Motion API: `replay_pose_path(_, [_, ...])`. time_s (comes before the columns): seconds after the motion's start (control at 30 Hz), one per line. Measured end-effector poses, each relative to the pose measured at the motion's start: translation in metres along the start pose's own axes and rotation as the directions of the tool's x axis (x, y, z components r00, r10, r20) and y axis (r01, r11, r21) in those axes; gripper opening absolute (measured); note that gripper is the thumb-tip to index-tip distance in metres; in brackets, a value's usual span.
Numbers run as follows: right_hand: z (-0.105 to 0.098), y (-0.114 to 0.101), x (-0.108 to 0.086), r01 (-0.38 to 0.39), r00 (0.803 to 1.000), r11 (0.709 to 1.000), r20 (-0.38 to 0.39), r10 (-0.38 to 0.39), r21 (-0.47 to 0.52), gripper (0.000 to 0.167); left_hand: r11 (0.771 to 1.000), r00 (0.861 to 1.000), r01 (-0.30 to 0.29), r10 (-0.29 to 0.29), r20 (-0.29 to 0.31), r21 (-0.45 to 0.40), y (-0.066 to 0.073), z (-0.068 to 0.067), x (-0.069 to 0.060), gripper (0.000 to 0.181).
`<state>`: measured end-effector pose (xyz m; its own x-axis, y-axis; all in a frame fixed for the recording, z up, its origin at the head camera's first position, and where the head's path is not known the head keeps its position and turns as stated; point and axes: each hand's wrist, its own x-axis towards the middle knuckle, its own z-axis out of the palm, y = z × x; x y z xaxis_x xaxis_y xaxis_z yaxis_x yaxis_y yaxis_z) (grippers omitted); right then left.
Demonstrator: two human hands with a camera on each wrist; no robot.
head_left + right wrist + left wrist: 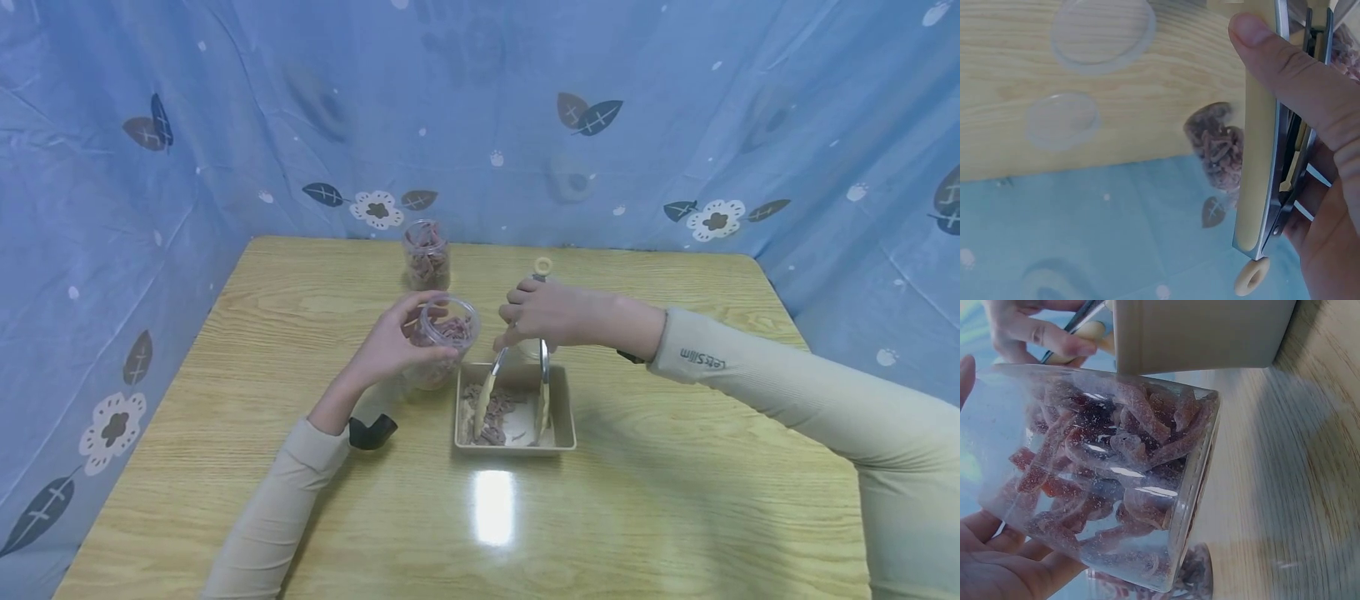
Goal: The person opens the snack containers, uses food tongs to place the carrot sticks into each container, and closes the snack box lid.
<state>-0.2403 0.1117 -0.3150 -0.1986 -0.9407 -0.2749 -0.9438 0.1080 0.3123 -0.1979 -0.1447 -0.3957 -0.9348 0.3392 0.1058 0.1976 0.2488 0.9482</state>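
In the head view my left hand (397,342) grips a clear plastic jar (1116,469) around its side, tilted beside the tray. Reddish-brown dried strips fill much of the jar. My right hand (558,312) holds a pair of tongs (1260,150) with cream handles and a ring at the top end. Both tong tips (543,408) point down into a beige rectangular tray (517,451), spread apart. Inside the tray, dried strips (495,417) lie mostly on the left half, around the left tip. Whether the tips pinch any strip, I cannot tell.
A second clear jar (427,258) of similar strips stands at the back of the wooden table (300,500). Two clear round lids, a larger one (1104,31) and a smaller-looking one (1063,119), lie on the tabletop. A blue patterned curtain (480,125) hangs behind the table.
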Motion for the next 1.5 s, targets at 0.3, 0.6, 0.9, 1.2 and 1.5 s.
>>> replay_pose_path(0.3, [0.001,0.000,0.008,-0.023,0.999,1.000,0.031,0.022,0.010,0.063,0.999,1.000,0.008,-0.008,-0.016,0.042,0.001,0.000,0.000,0.079])
replay_pose_path(0.6, [0.001,0.000,0.012,-0.038,0.999,0.999,0.036,0.039,-0.014,0.057,0.999,1.000,0.005,-0.004,-0.018,0.048,0.004,0.001,-0.001,0.082])
replay_pose_path(0.9, [0.002,-0.001,0.013,-0.027,1.000,0.995,-0.010,0.026,-0.095,0.047,0.997,0.999,0.034,-0.033,-0.024,0.064,0.003,0.001,-0.001,0.079])
replay_pose_path(1.2, [0.007,0.001,0.014,-0.017,0.999,1.000,-0.047,0.016,-0.009,0.045,0.998,1.000,0.027,-0.026,-0.013,0.057,0.024,0.004,-0.006,0.079])
replay_pose_path(1.5, [0.013,0.010,0.003,-0.016,0.993,0.988,-0.113,0.034,0.154,0.044,0.995,1.000,-0.013,0.015,-0.018,0.094,0.004,0.000,-0.001,0.084])
